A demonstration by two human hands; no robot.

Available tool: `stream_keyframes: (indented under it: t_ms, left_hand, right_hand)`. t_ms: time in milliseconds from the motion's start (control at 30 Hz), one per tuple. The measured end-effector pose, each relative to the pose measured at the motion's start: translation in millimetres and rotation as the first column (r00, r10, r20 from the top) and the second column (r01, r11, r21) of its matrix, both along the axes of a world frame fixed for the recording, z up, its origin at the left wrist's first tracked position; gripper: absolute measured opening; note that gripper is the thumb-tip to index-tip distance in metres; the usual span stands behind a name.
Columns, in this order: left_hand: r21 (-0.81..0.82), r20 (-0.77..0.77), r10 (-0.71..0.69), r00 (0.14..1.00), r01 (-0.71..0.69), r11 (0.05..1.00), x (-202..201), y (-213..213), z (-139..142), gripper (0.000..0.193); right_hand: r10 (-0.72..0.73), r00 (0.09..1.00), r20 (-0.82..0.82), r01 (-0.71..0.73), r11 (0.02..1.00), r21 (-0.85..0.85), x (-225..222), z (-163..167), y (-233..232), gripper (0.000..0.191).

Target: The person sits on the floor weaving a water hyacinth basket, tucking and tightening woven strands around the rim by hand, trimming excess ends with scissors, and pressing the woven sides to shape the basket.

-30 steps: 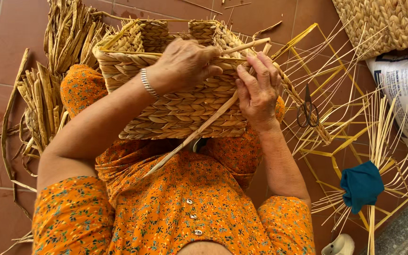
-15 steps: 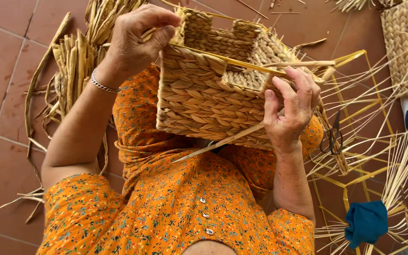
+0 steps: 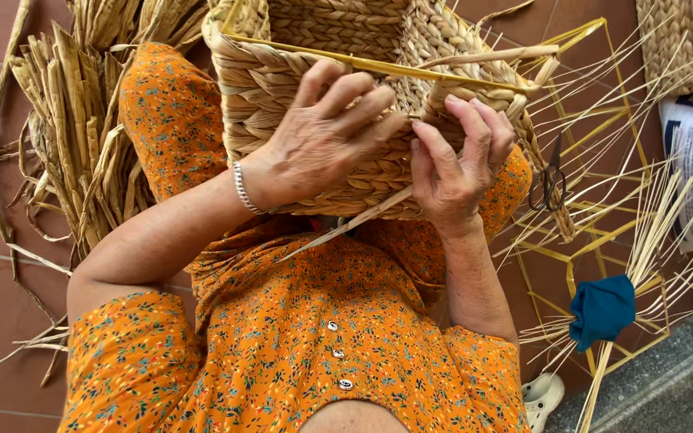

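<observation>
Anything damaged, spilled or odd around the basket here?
Nothing looks damaged. Both hands, left hand and right hand, press on the woven basket. One loose strand hangs under it; scissors lie among scattered straw.
</observation>
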State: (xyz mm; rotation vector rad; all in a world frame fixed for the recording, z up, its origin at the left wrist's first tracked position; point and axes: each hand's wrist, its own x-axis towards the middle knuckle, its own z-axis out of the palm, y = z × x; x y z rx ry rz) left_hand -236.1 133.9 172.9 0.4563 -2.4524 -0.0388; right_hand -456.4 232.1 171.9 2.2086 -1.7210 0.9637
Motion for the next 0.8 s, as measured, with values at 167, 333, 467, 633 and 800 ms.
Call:
stream_keyframes:
  t_ms: [167,333,467,633,800]
  left_hand:
    - [-0.064,0.053,0.029,0.998,-0.025,0.998,-16.9,-4.3,-10.1,0.042]
    - [0.116,0.02,-0.005,1.0,0.002,0.993,-14.2,0.3,-16.0,0.037]
    - [0.122,0.018,0.0,1.0,-0.002,0.993,-11.3,8.7,-21.5,0.034]
    - [0.058,0.07,0.009,0.997,-0.014,0.998,-0.9,16.8,-19.6,0.047]
    - [0.142,-0.047,0.097,0.994,-0.09,0.986,30.5,9.6,-8.2,0.04]
  right_hand:
    - [-0.038,0.999,-0.038,0.039,0.998,0.046,4.4,-8.8,7.9,0.024]
    - [-0.049,0.991,-0.125,0.059,0.995,0.077,1.7,-12.9,11.9,0.031]
    - [-0.041,0.985,-0.168,0.054,0.996,0.075,1.2,-17.6,13.0,0.03]
    - [-0.061,0.971,-0.231,0.075,0.996,0.055,3.1,-23.3,12.6,0.029]
    - [-0.054,0.978,-0.2,0.073,0.993,0.09,5.1,-19.6,17.2,0.038]
